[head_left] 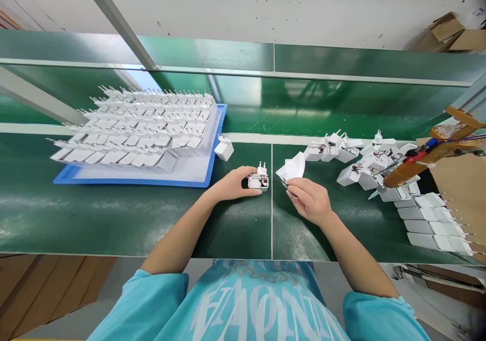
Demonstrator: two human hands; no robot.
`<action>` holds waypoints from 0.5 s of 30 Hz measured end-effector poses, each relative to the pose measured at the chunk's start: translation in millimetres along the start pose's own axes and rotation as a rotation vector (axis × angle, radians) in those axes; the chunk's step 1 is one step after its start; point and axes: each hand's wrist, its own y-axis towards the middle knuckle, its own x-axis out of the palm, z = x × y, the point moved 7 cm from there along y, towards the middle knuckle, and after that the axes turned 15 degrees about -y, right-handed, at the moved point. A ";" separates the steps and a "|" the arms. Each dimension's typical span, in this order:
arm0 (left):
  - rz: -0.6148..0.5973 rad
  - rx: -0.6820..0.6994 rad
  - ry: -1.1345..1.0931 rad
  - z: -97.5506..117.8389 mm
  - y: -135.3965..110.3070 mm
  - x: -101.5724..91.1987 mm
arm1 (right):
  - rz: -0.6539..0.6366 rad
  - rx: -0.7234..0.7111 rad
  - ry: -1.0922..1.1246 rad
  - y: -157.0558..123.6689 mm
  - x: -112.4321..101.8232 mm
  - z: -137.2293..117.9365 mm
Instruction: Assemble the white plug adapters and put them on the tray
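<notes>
Turquoise shirt (pixel 261 305) with pale lettering is seen closest of all, and from its sleeves two bare forearms are stretched over the green surface (pixel 235 229). And to the left hand (pixel 233 185): it is clamped on an open white casing (pixel 258 181), thumb set along the near side, fingers at the far left corner. This casing is laid open side up just left of the pale seam (pixel 272 214), its two-pin plug pointed away from the person, red and dark bits exposed inside. Across the seam, the right hand (pixel 310 199) is held with thumb and fingers together on a small dark piece (pixel 284 183), too covered to be identified. Right at those fingertips a white sheet (pixel 291 167) is spotted; whether it is gripped too cannot be told. Farther left, a single white adapter (pixel 224 150) is placed just beside a blue tray (pixel 217 143), where white adapters (pixel 140 133) are packed in slanting rows, pins up. Out to the right, open casings (pixel 364 171) are scattered in a loose cluster, crossed by an orange-brown tool (pixel 413 166), and nearer the edge more white casings (pixel 429 227) are lined up, with brown cardboard (pixel 461 176) seen beyond.
</notes>
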 end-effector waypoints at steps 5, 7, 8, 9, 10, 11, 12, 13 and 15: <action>0.147 -0.037 -0.236 -0.3 7.9 10.7 | -0.122 -0.127 -0.034 2.4 5.3 -15.0; 0.188 -0.013 -0.275 -3.0 10.9 15.3 | -0.235 -0.134 -0.063 -1.2 15.7 -15.5; 0.195 0.010 -0.270 -4.1 12.2 17.4 | -0.292 -0.120 -0.085 -3.8 21.7 -13.7; 0.203 0.041 -0.244 -4.9 12.9 18.6 | -0.350 -0.097 -0.109 -6.9 28.2 -10.7; 0.216 0.079 -0.197 -5.1 13.1 18.8 | -0.411 -0.064 -0.134 -10.4 34.8 -6.6; 0.233 0.125 -0.131 -4.3 12.6 17.9 | -0.478 -0.019 -0.158 -14.4 41.7 -1.4; 0.251 0.176 -0.053 -2.5 11.4 16.6 | -0.553 0.035 -0.179 -19.0 48.6 4.7; 0.264 0.232 0.030 0.4 9.5 15.1 | -0.636 0.097 -0.195 -24.4 55.4 11.4; 0.259 0.350 0.179 8.6 4.3 13.2 | -0.781 0.206 -0.205 -35.2 66.2 23.3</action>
